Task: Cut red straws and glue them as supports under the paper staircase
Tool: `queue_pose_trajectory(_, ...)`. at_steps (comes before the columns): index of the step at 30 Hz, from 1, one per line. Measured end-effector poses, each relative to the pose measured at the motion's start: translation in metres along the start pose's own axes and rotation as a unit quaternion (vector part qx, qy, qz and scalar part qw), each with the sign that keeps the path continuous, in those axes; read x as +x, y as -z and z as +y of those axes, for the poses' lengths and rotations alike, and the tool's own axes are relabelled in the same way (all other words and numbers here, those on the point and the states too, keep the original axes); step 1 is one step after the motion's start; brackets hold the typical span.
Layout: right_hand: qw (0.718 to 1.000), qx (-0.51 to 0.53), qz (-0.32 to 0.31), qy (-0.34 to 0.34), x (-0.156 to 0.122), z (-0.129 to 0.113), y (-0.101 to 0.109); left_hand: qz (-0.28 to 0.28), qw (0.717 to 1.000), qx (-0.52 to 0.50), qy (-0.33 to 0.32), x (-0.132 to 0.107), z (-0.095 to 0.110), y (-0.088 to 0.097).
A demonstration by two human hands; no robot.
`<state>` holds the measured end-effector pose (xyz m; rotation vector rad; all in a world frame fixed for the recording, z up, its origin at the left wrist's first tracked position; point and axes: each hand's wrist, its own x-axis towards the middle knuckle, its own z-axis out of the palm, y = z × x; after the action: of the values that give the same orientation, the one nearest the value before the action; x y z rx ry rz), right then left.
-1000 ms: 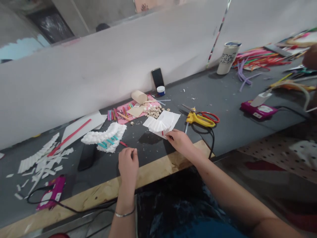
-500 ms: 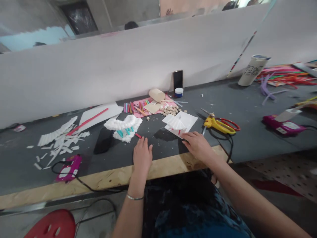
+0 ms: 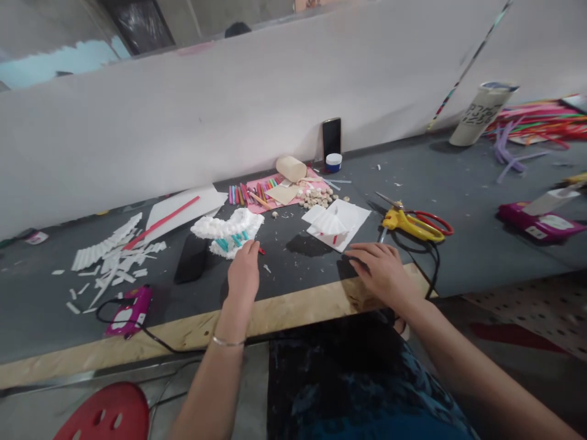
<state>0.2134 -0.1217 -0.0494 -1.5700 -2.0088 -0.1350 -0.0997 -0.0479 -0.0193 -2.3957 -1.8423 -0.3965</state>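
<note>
My left hand (image 3: 243, 272) is at the lower right edge of a fluffy white piece (image 3: 227, 226) with several teal sticks (image 3: 233, 239) on it. Its fingers are drawn together, and what they hold, if anything, is hidden. A small red piece (image 3: 262, 250) shows just beside the fingertips. My right hand (image 3: 383, 269) rests on the table edge with its fingers stretched out and holding nothing. Close to its fingertips lies a white square sheet (image 3: 353, 223) bearing a pleated white fan shape (image 3: 330, 221) and small red marks.
Yellow-handled scissors (image 3: 410, 225) lie right of my right hand. Behind are small beige pebbles (image 3: 316, 197), crayon-like sticks (image 3: 238, 194) and an upright phone (image 3: 331, 137). White strips (image 3: 110, 263), a dark phone (image 3: 191, 260) and a corded purple device (image 3: 131, 311) lie left.
My left hand has moved left and slightly forward to the fluffy white piece, and its fingers have drawn together. My right hand has shifted a little right, away from the white sheet.
</note>
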Motion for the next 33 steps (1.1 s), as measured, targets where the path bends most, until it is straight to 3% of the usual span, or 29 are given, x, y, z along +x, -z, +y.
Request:
queue_pose_trajectory(4,0.999,0.03,0.043,-0.007,-0.003,0.0,0.007,-0.073,0.996,0.049,-0.026,0.02,-0.006,0.006)
queue_pose_trajectory(7,0.997,0.049,0.064,-0.009,-0.004,0.0,0.015,-0.07,0.995,0.057,-0.03,0.024,0.001,0.011)
queue_pose_trajectory(9,0.994,0.079,0.066,-0.022,-0.005,-0.002,0.021,-0.049,0.998,0.023,-0.023,0.019,0.016,0.016)
queue_pose_trajectory(12,0.979,0.189,0.03,-0.071,-0.006,-0.011,0.032,-0.051,0.99,-0.133,-0.014,0.0,0.054,0.024)
queue_pose_trajectory(14,0.947,0.296,-0.024,-0.122,-0.007,-0.021,0.038,-0.084,0.966,-0.243,-0.037,-0.013,0.085,0.029)
queue_pose_trajectory(17,0.875,0.435,-0.094,-0.191,-0.004,-0.035,0.044,-0.101,0.933,-0.34,-0.052,-0.028,0.123,0.037)
queue_pose_trajectory(19,0.838,0.487,-0.112,-0.217,-0.001,-0.038,0.045,-0.108,0.926,-0.36,-0.036,-0.034,0.139,0.041)
queue_pose_trajectory(21,0.822,0.508,-0.115,-0.23,0.0,-0.036,0.044,-0.126,0.918,-0.376,-0.015,-0.036,0.147,0.044)
queue_pose_trajectory(24,0.808,0.523,-0.12,-0.242,-0.002,-0.026,0.043,-0.178,0.875,-0.45,0.03,-0.037,0.151,0.045)
queue_pose_trajectory(27,0.793,0.549,-0.126,-0.231,-0.006,-0.017,0.045,-0.245,0.794,-0.549,0.09,-0.035,0.149,0.04)
queue_pose_trajectory(29,0.798,0.554,-0.122,-0.201,-0.008,-0.012,0.047,-0.291,0.75,-0.583,0.115,-0.033,0.147,0.036)
queue_pose_trajectory(33,0.794,0.577,-0.109,-0.155,-0.01,-0.003,0.049,-0.338,0.718,-0.595,0.129,-0.029,0.146,0.032)
